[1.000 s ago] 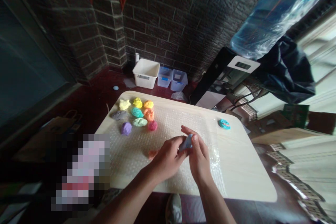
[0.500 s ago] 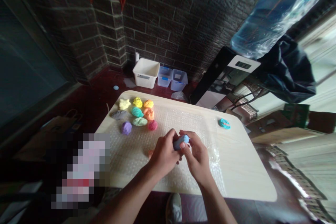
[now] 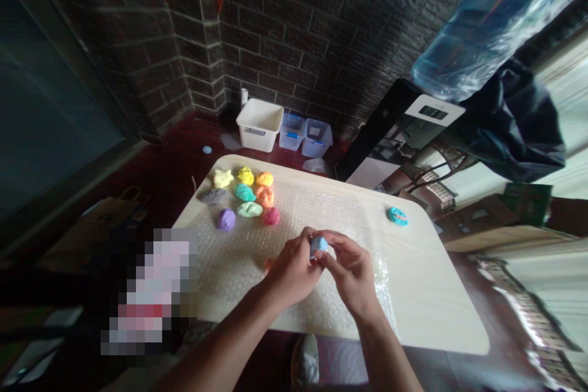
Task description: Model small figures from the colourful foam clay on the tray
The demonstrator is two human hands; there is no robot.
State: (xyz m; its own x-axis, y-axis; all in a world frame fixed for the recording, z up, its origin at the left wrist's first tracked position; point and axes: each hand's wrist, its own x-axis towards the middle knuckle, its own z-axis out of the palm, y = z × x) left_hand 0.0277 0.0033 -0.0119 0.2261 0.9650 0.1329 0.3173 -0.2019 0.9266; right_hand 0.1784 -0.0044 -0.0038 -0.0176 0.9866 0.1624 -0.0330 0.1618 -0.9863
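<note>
Near the centre of the frame, slightly below the middle, my left hand (image 3: pixel 294 268) curls around a blue lump (image 3: pixel 318 245), and my right hand (image 3: pixel 353 268) has its thumb and fingers closed in on the other side. The lump looks like soft clay; its visible end is blunt and uneven, so I judge its shaping unfinished, and it is not yet set down. Just left of my left hand, a partly hidden orange piece (image 3: pixel 269 264) lies on the bubble wrap (image 3: pixel 337 211). Nine coloured lumps (image 3: pixel 249 209) sit grouped at centre-left, seemingly unworked. At centre-right, a turquoise disc (image 3: pixel 397 216) with a reddish strip rests on the table (image 3: pixel 441 294), looking more finished.
</note>
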